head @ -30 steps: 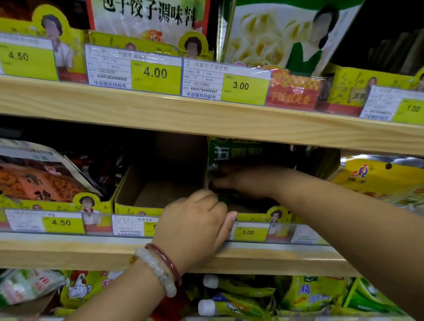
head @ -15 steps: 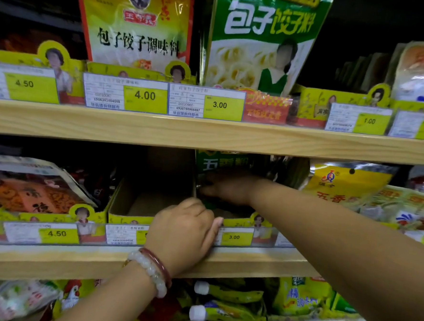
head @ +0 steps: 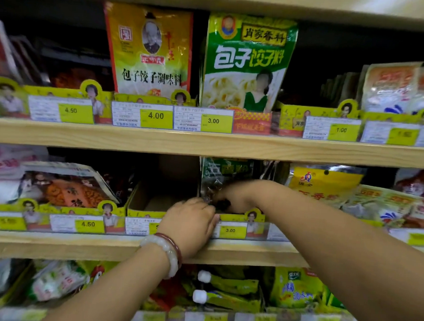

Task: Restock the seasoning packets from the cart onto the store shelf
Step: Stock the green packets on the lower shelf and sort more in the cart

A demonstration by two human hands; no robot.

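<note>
Green seasoning packets [head: 226, 172] stand upright in a yellow cardboard display box [head: 237, 217] on the middle shelf [head: 250, 253]. My right hand [head: 232, 196] reaches in from the right and holds the lower part of the front packet; its fingertips are hidden among the packets. My left hand [head: 189, 223], with bead bracelets on the wrist, curls its fingers over the front edge of that box, by the 3.00 price tag [head: 230, 230]. The cart is out of view.
Left of the green packets is an empty yellow box [head: 153, 202]. Yellow packets [head: 323, 184] lean to the right, red-orange ones [head: 65, 188] to the left. The upper shelf [head: 207, 142] carries two tall dumpling seasoning bags, and the lower shelf is crowded with pouches.
The view has tilted upward, so the shelves sit lower in the frame. Both hands stay at the green packet box, and the right hand has sunk slightly deeper.
</note>
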